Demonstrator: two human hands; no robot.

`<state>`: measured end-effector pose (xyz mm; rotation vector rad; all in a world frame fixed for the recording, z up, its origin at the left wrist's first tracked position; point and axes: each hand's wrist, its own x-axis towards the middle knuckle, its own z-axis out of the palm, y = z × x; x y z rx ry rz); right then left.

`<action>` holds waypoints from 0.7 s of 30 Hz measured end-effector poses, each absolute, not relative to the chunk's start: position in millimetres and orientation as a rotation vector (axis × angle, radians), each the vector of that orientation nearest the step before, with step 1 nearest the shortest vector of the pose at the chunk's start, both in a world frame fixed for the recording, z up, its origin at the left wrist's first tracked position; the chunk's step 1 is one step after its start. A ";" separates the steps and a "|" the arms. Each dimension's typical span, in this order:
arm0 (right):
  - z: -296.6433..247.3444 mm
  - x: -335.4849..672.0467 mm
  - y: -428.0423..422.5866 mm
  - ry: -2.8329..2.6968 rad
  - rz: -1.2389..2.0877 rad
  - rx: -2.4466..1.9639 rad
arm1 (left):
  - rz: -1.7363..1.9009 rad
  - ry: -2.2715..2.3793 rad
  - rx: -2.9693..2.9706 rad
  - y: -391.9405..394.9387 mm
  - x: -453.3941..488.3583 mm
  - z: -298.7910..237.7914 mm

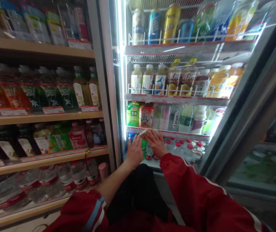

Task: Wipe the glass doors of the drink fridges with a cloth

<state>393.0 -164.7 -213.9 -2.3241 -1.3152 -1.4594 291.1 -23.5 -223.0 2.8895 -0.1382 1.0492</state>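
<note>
My left hand [135, 150] is stretched out in front of the lit fridge, its fingers straight and fairly close together. Beside it, my right hand [155, 143] reaches in from the right with bent fingers over a small, pale brownish, crumpled-looking thing [143, 133]. What that thing is, I cannot make out. The fingertips of my left hand come up to its near side. Both hands are just in front of the low shelf edge [176, 135]. Behind and below them stand red-capped clear bottles [189, 151], partly hidden by my hands. A green drink pack [133, 115] and a red drink pack [147, 116] stand just above.
Upper fridge shelves hold cans [154, 27] and bottled teas and juices [174, 79] behind white wire rails. The fridge door [246, 93] stands open at right. Wooden shelving [43, 117] with bottles lines the left. My dark-trousered knee [144, 183] is below my hands.
</note>
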 end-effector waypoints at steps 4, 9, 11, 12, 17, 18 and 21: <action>-209.0 396.4 -171.7 -1.309 -1.525 -2.333 | 1.065 -0.158 2.886 -26.9 295.9 -219.8; -189.4 399.1 -179.3 -1.172 -1.594 -2.323 | 1.067 -0.178 2.894 -37.7 299.1 -211.9; -198.4 397.1 -182.0 -1.192 -1.591 -2.322 | 1.059 -0.183 2.904 -41.8 299.3 -210.7; -204.7 396.2 -183.5 -1.209 -1.585 -2.323 | 1.060 -0.186 2.910 -43.0 299.3 -210.5; -208.7 399.7 -195.0 -1.199 -1.553 -2.333 | 1.067 -0.185 2.935 -43.2 300.7 -209.7; -202.6 401.7 -197.7 -1.147 -1.579 -2.324 | 1.066 -0.181 2.938 -43.6 301.4 -209.0; -188.4 406.5 -204.6 -0.989 -1.680 -2.286 | 1.072 -0.178 2.941 -48.3 303.2 -207.2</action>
